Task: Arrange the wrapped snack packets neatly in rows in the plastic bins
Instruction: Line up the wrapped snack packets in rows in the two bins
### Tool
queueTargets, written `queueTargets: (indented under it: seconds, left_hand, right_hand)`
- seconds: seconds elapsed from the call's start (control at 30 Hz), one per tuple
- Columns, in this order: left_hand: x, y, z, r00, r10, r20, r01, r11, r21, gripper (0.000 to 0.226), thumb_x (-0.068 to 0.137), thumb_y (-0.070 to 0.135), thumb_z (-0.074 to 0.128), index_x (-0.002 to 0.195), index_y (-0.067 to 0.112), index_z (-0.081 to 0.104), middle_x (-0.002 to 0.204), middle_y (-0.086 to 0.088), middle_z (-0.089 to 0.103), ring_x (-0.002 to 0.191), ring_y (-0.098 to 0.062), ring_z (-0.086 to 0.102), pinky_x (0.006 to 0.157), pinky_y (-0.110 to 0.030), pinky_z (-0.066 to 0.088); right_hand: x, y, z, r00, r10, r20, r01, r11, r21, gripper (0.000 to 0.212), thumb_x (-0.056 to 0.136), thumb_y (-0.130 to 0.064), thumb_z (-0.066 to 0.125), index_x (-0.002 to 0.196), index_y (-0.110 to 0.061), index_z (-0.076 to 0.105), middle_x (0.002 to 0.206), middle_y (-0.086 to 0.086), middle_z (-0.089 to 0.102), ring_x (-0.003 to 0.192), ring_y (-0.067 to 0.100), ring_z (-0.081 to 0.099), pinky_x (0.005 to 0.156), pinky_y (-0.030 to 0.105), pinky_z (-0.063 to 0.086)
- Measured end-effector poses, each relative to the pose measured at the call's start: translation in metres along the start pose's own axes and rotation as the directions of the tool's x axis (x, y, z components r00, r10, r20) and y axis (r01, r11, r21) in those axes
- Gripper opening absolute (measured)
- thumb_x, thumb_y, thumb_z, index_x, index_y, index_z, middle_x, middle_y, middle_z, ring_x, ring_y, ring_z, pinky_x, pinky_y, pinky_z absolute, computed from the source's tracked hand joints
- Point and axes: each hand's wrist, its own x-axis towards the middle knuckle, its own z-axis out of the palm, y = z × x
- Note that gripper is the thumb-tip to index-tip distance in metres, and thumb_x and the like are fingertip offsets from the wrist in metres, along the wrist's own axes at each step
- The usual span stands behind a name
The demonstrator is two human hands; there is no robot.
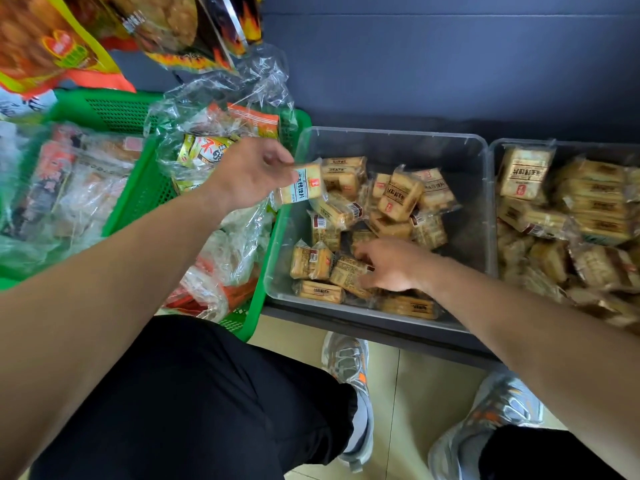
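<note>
Crouching before a clear plastic bin, a person sorts wrapped snack packets into it with both bare hands. The left hand hovers over the bin's left wall, its fingers pinching one packet by an upper corner so that its long side hangs roughly downward, slightly tilted. Below and to the right of those fingers lies a loose heap of packets, pointing every which way. The right hand is down inside the bin near the front wall, with its fingers spread over a packet; whether they have closed on it cannot be told. Just in front of that hand, two packets lie lengthwise along the front wall, seemingly the start of a row. Judged from this, the held packet must travel down and to the right, turning flat to match them, and the right hand is the nearer to that row. A second bin of packets stands to the right, and a green basket of bagged goods sits behind the left hand.
</note>
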Motion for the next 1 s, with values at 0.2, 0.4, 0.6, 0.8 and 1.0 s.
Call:
queueTargets:
  seconds: [0.2,0.4,0.6,0.8,1.0]
  left_hand:
    - [-0.002,0.004,0.003,0.997,0.044,0.068,-0.048,0.997,0.06,0.019,0.088,0.025,0.078,0.106,0.023,0.07,0.094,0.014,0.063,0.084,0.006,0.057,0.074,-0.004,0.041]
    - [0.003,0.004,0.01,0.995,0.067,0.073,-0.073,0.994,0.079,0.025,0.086,0.027,0.08,0.11,0.021,0.074,0.106,0.005,0.069,0.099,-0.01,0.064,0.082,-0.013,0.043]
    - [0.004,0.006,0.013,0.993,0.076,0.093,-0.085,0.992,0.093,0.025,0.086,0.027,0.081,0.109,0.02,0.074,0.106,0.005,0.07,0.104,-0.012,0.064,0.098,-0.028,0.046]
    - [0.002,0.01,0.017,0.99,0.074,0.118,-0.086,0.991,0.098,0.024,0.086,0.027,0.08,0.109,0.023,0.073,0.106,0.011,0.067,0.107,-0.008,0.061,0.094,-0.022,0.04]
    - [0.002,0.008,0.019,0.989,0.083,0.126,-0.097,0.989,0.108,0.024,0.087,0.029,0.079,0.11,0.024,0.073,0.109,0.009,0.067,0.111,-0.009,0.059,0.098,-0.027,0.041]
  right_hand:
    - [0.01,-0.006,-0.001,0.996,0.082,0.036,-0.083,0.996,0.024,0.063,0.076,-0.042,0.085,0.126,-0.012,0.062,0.114,0.004,0.066,0.1,0.024,0.062,0.09,0.042,0.055]
    - [0.0,0.008,-0.028,0.976,-0.029,-0.215,0.114,0.912,0.394,0.032,0.082,-0.019,0.081,0.108,-0.028,0.064,0.108,-0.011,0.064,0.102,0.01,0.061,0.096,0.034,0.049]
    - [-0.015,0.033,-0.031,0.92,-0.083,-0.383,0.055,0.995,-0.083,0.044,0.076,-0.043,0.082,0.11,-0.033,0.057,0.116,-0.006,0.051,0.114,0.018,0.045,0.099,0.039,0.037]
    - [-0.017,0.037,-0.022,0.966,-0.085,-0.246,0.058,0.992,-0.116,0.044,0.084,-0.056,0.072,0.12,-0.035,0.058,0.119,-0.009,0.045,0.117,0.016,0.046,0.1,0.037,0.04]
    - [-0.018,0.038,-0.028,0.974,0.034,-0.222,-0.037,0.999,-0.01,0.088,0.069,-0.046,0.089,0.143,-0.029,0.045,0.137,-0.004,0.053,0.126,0.02,0.047,0.103,0.038,0.041]
